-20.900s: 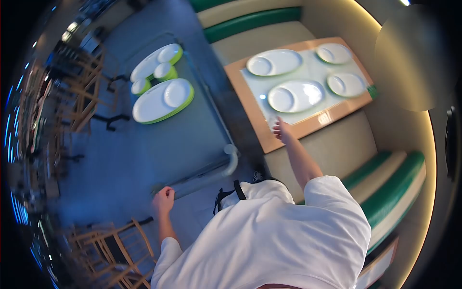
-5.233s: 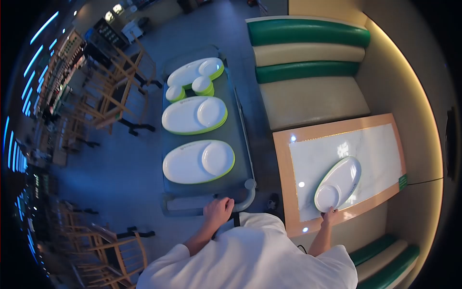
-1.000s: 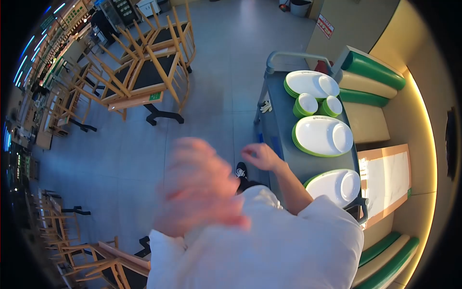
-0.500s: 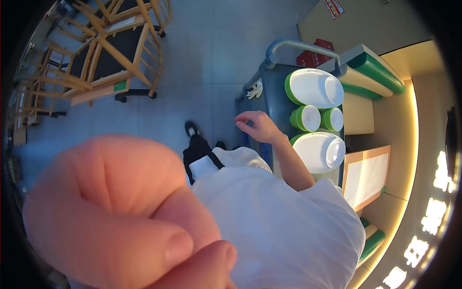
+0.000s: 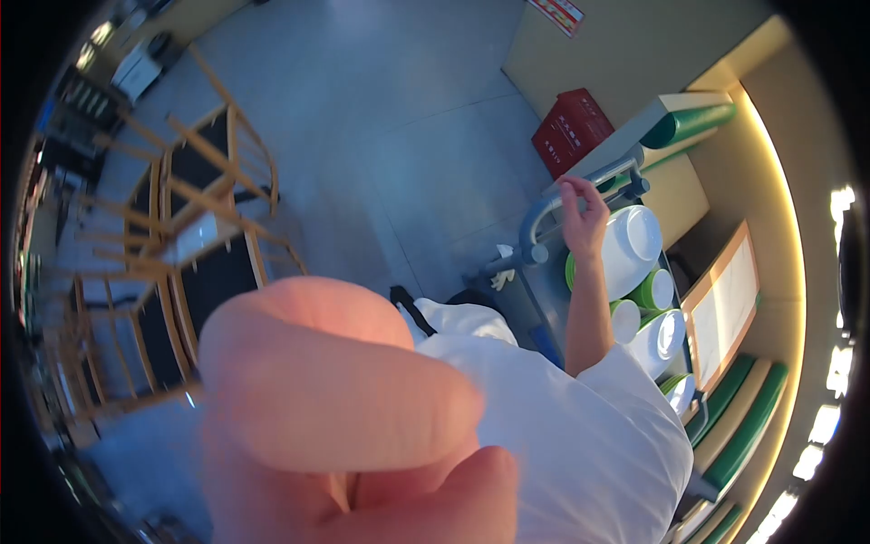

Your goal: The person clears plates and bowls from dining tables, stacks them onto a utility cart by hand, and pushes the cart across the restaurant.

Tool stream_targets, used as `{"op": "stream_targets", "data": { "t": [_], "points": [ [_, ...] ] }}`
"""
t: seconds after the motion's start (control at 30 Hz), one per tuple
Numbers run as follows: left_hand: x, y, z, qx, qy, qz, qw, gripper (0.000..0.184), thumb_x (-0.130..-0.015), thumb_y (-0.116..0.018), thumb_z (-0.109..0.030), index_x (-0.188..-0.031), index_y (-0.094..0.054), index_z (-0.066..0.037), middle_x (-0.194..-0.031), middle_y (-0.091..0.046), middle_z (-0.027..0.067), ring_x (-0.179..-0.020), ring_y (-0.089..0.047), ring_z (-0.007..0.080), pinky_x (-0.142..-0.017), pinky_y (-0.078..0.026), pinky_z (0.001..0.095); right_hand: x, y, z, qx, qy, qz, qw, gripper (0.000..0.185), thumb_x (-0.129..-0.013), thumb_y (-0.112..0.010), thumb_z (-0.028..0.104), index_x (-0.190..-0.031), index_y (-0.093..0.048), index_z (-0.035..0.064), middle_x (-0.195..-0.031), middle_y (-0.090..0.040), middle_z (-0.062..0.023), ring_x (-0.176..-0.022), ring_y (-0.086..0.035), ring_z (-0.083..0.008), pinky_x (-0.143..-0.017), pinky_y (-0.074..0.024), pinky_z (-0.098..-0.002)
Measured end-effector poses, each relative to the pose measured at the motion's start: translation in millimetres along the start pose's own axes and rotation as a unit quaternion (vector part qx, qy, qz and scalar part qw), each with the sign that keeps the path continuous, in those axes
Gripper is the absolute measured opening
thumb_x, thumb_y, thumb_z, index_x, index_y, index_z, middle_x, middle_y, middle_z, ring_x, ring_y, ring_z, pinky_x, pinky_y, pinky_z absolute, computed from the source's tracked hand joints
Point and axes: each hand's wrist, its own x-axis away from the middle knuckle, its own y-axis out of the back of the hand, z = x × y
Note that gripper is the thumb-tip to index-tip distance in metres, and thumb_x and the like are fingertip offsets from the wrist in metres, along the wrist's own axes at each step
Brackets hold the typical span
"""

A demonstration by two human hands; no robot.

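Note:
Very large and close to the camera, my left hand (image 5: pixel 349 408) has its fingers curled and pressed together, with no object showing in it. My right hand (image 5: pixel 584 213) reaches over the far end of the grey cart, its fingers loosely bent and partly apart. It overlaps the cart's handle (image 5: pixel 536 222); whether it touches the handle cannot be made out. Just right of this hand lie white oval plates (image 5: pixel 634 238) with green undersides. Below them on the cart are green-and-white cups (image 5: pixel 656 290) and more oval plates (image 5: pixel 660 340), partly hidden by my arm and sleeve.
Wooden chairs (image 5: pixel 204 150) rest upturned on a table at the left. A red box (image 5: pixel 573 133) stands on the floor beyond the cart, beside a beige partition (image 5: pixel 625 54). On the right are a marble-topped table (image 5: pixel 722 304) and green-and-beige booth seating (image 5: pixel 748 426).
The view has turned, and the cart now appears tilted. My right hand has moved from beside the cart to its far handle. My left hand stays close to the camera, its fingers still curled.

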Motion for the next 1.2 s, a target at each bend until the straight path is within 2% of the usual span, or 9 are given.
{"op": "stream_targets", "data": {
  "t": [0.17, 0.33, 0.43, 0.53, 0.6, 0.67, 1.0, 1.1, 1.2],
  "points": [
    [-8.4, 27.9, 129.3, 0.145, 0.031, 0.045, 0.988, 0.033, -0.112, -0.037, -0.037, -0.144, -0.047, -0.035, -0.097, -0.039, -0.0005, -0.065, -0.044, 0.0181, -0.055, -0.047, 0.0417, -9.9, 1.8, -28.5, 0.097, -0.157, -0.163, 0.969, 0.021, -0.099, -0.068, 0.019, -0.11, -0.074, 0.0019, -0.095, -0.076, -0.0072, -0.09, -0.068, -0.0158, -0.083, -0.0524, -0.0298],
    [35.9, -20.9, 232.8, 0.164, 0.155, -0.026, 0.974, 0.017, -0.103, -0.059, -0.036, -0.113, -0.063, -0.024, -0.077, -0.038, -0.0022, -0.059, -0.047, 0.0135, -0.066, -0.042, 0.0369, -19.1, 14.6, -88.7, 0.122, -0.238, -0.254, 0.93, 0.03, -0.097, -0.07, 0.023, -0.119, -0.07, 0.0023, -0.106, -0.074, -0.0098, -0.093, -0.069, -0.018, -0.08, -0.0537, -0.0313],
    [57.9, -45.5, 319.3, 0.246, 0.096, 0.076, 0.962, 0.012, -0.097, -0.064, -0.01, -0.108, -0.061, -0.012, -0.079, -0.048, 0.0001, -0.055, -0.046, 0.0143, -0.056, -0.041, 0.0315, -41.7, 17.4, -135.3, 0.159, -0.331, -0.265, 0.892, 0.062, -0.093, -0.075, 0.037, -0.14, -0.056, 0.0034, -0.137, -0.059, -0.0171, -0.121, -0.061, -0.0291, -0.098, -0.0507, -0.0406],
    [112.5, -77.7, 377.3, 0.237, 0.161, 0.161, 0.945, 0.012, -0.095, -0.063, 0.004, -0.104, -0.058, -0.004, -0.083, -0.058, 0.0052, -0.057, -0.05, 0.0137, -0.058, -0.044, 0.0286, -70.3, 17.0, -183.9, 0.216, -0.326, -0.292, 0.873, 0.071, -0.091, -0.075, 0.041, -0.146, -0.05, 0.0035, -0.143, -0.054, -0.0195, -0.131, -0.055, -0.0363, -0.109, -0.0445, -0.0447],
    [169.9, -88.4, 394.2, 0.286, 0.51, 0.158, 0.796, 0.005, -0.099, -0.066, -0.007, -0.096, -0.062, -0.006, -0.08, -0.056, 0.0024, -0.061, -0.051, 0.0114, -0.059, -0.046, 0.0294, -89.0, 23.3, -208.4, 0.225, -0.346, -0.295, 0.862, 0.077, -0.09, -0.076, 0.041, -0.15, -0.045, 0.0041, -0.146, -0.049, -0.021, -0.134, -0.052, -0.0394, -0.112, -0.0424, -0.0454],
    [197.8, -93.4, 418.6, 0.295, 0.659, 0.094, 0.685, 0.018, -0.108, -0.052, -0.014, -0.092, -0.054, -0.006, -0.076, -0.051, 0.0024, -0.062, -0.05, 0.0113, -0.061, -0.046, 0.0288, -119.8, 28.7, -219.5, 0.271, -0.342, -0.316, 0.843, 0.076, -0.089, -0.075, 0.042, -0.149, -0.046, 0.0044, -0.146, -0.05, -0.0216, -0.133, -0.052, -0.0396, -0.111, -0.0428, -0.0456],
    [253.0, -166.8, 541.7, 0.338, 0.706, 0.209, 0.587, 0.04, -0.111, -0.042, -0.021, -0.073, -0.043, -0.007, -0.06, -0.044, 0.0011, -0.056, -0.048, 0.0119, -0.058, -0.043, 0.0286, -182.7, 8.7, -210.4, 0.469, -0.418, -0.159, 0.762, 0.072, -0.088, -0.074, 0.039, -0.149, -0.048, 0.0105, -0.157, -0.041, -0.0215, -0.148, -0.034, -0.0415, -0.117, -0.0344, -0.051],
    [256.5, -223.8, 571.5, 0.418, 0.658, 0.339, 0.527, 0.035, -0.11, -0.048, -0.019, -0.08, -0.055, -0.003, -0.074, -0.06, 0.0022, -0.065, -0.056, 0.0094, -0.064, -0.046, 0.0265, -190.6, 8.5, -203.8, 0.461, -0.401, -0.171, 0.773, 0.068, -0.086, -0.075, 0.036, -0.145, -0.052, 0.0102, -0.157, -0.041, -0.0197, -0.146, -0.036, -0.0415, -0.115, -0.0357, -0.0517],
    [242.8, -282.5, 595.5, 0.464, 0.6, 0.446, 0.475, 0.032, -0.11, -0.049, -0.02, -0.086, -0.063, -0.002, -0.07, -0.065, 0.0039, -0.068, -0.06, 0.0115, -0.069, -0.05, 0.0276, -199.2, 9.9, -200.8, 0.472, -0.414, -0.167, 0.761, 0.067, -0.085, -0.076, 0.034, -0.143, -0.053, 0.0121, -0.155, -0.043, -0.0182, -0.145, -0.038, -0.0409, -0.112, -0.0402, -0.0512]
  ]
}}
